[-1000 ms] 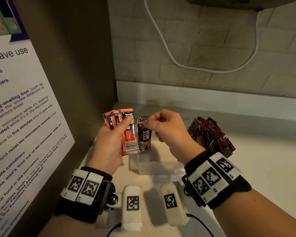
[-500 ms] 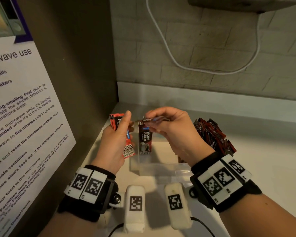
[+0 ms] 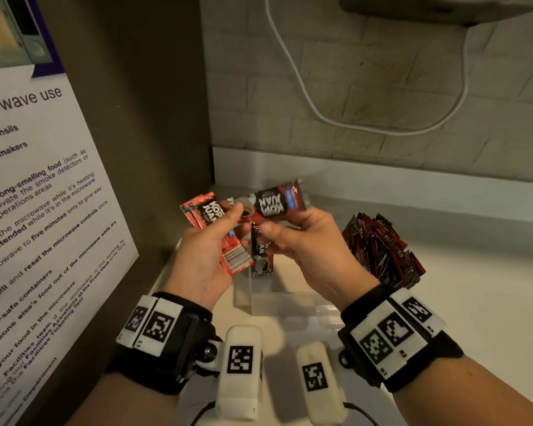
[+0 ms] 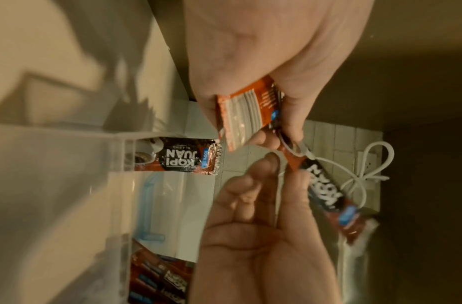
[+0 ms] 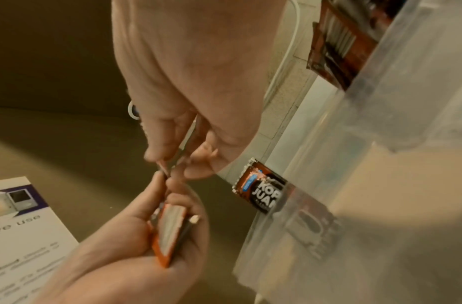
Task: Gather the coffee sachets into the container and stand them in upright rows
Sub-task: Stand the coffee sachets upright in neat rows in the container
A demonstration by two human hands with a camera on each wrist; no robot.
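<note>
Loose sachet (image 3: 271, 202) is lying sideways above the clear container (image 3: 283, 302), pinched at its long edge by right hand (image 3: 308, 247) fingers. Left hand (image 3: 203, 259) is gripping a small stack of sachets (image 3: 216, 229). One sachet (image 3: 261, 256) is standing upright inside the container. Head view alone is showing the sachet pile (image 3: 382, 250) on the worktop (image 3: 474, 287); left wrist view is showing more sachets (image 4: 159, 277) low in the container.
</note>
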